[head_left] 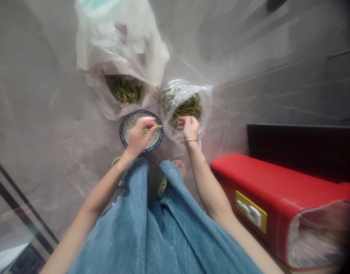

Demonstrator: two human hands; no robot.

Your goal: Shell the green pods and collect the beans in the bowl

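Observation:
My left hand [141, 136] hovers over a blue-rimmed bowl [124, 125] on the floor, fingers pinched on a small green bean pod [159, 126]. A few green beans [145, 131] lie in the bowl under that hand. My right hand [189, 126], with a gold bangle at the wrist, has curled fingers at the mouth of a clear plastic bag of green pods [189, 106]. What it holds, if anything, is hidden. A bigger white plastic bag of green pods [123, 89] stands behind the bowl.
A long red box [266, 198] with a yellow label lies on the floor at the right, in front of a black panel [303, 148]. My denim-clad legs and green sandals [162, 184] fill the lower middle. The floor is grey marbled tile.

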